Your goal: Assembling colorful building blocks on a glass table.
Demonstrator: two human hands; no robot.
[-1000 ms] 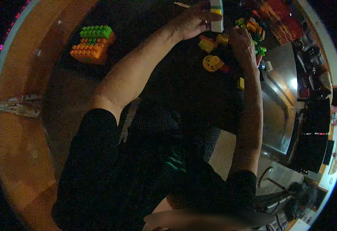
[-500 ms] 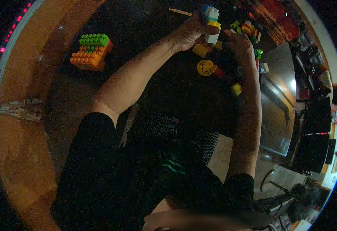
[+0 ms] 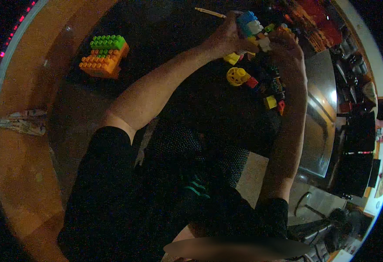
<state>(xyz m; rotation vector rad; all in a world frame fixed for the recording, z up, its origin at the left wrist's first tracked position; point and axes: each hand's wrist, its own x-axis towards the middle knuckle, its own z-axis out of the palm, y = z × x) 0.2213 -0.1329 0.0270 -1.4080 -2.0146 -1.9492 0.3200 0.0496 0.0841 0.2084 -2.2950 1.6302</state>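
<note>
My left hand (image 3: 231, 38) is closed round a stack of toy building blocks (image 3: 255, 27), with blue and white blocks on top and yellow and white ones lower down. The stack leans toward my right hand (image 3: 289, 49). Those fingers are bent in at the stack's lower white block (image 3: 265, 44) and seem to grip it; their tips are partly hidden. Below my hands lie a yellow wheel-shaped piece (image 3: 236, 76), a red block (image 3: 252, 82) and a yellow block (image 3: 270, 102). Another yellow block (image 3: 232, 58) lies just under my left hand.
On the left of the dark table stands a joined orange and green block build (image 3: 106, 61). A thin pale stick (image 3: 210, 12) lies beyond my left hand. More loose blocks (image 3: 269, 29) lie beyond and around my right hand. A shiny dark panel (image 3: 318, 113) stands at the right.
The stack in my left hand has tilted and moved slightly right. My right hand has shifted right, its fingers now at the stack's lower end. A red piece shows beside the lower yellow block.
</note>
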